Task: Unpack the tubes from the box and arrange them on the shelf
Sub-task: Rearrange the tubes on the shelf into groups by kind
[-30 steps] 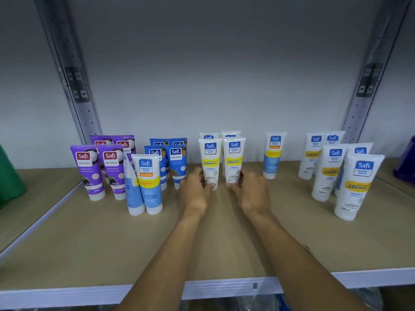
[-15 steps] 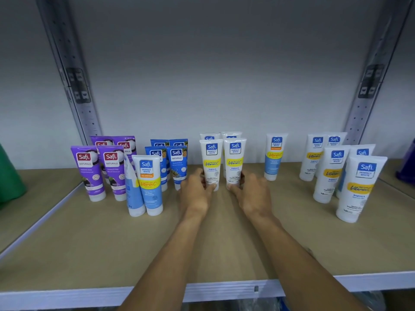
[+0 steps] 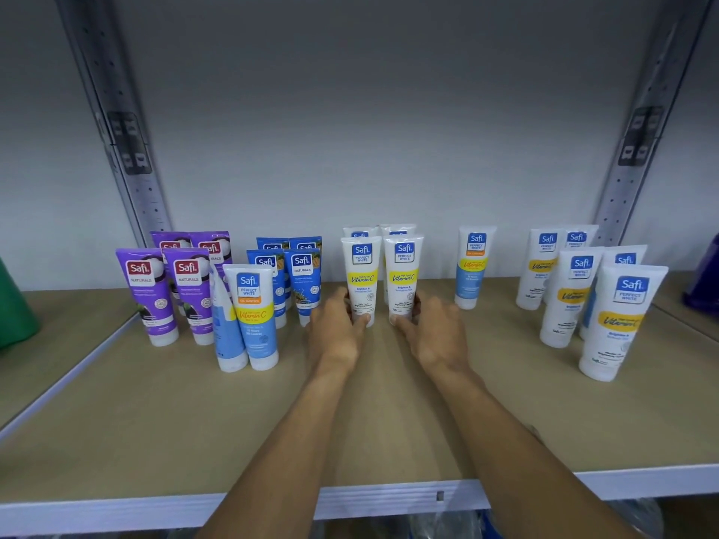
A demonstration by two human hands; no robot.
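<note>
White Vit C tubes upright on shelf [image 3: 155,422]: my L hand [image 3: 337,332] pinches left tube [image 3: 361,280], R hand [image 3: 435,336] pinches right tube [image 3: 403,280]

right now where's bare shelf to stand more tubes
Free: the gap between the lone light-blue tube and the right white cluster, plus the front strip along the shelf edge. Crowded: the purple tubes through the white pair both hands hold.

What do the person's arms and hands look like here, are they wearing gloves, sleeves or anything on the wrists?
Both hands, the left hand and the right hand, are bare: no gloves or rings show. The forearms are uncovered as far as the frame's lower edge, with no sleeve, watch or bracelet in sight.
</note>
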